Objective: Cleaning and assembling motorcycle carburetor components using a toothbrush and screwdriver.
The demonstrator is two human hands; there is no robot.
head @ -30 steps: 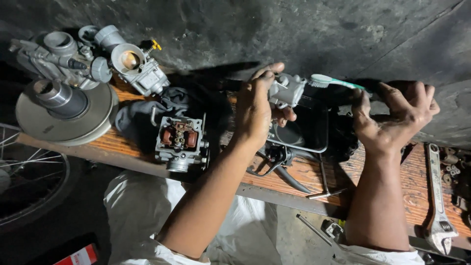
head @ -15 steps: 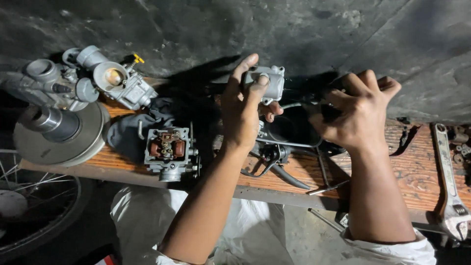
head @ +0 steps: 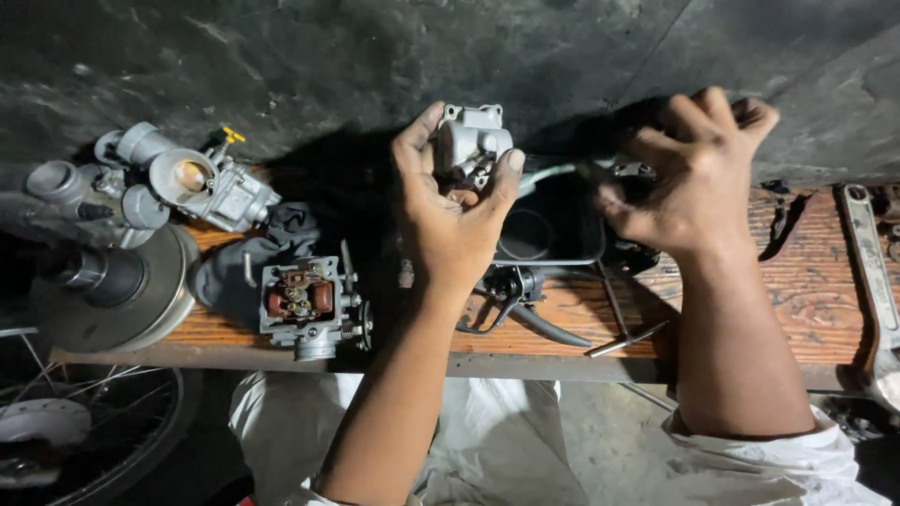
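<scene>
While a carburetor cluster (head: 187, 183) lies at upper left, a small cast-metal carburetor body (head: 472, 142) is gripped at upper centre by the left hand (head: 450, 211), fingers curled around its sides; it is judged rigid, fairly light, and best held by those flanks. At right, the right hand (head: 694, 178) is closed on what may be a thin tool (head: 553, 171).

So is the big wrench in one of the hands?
No, the wrench lies on the wooden bench, apart from the right hand.
</scene>
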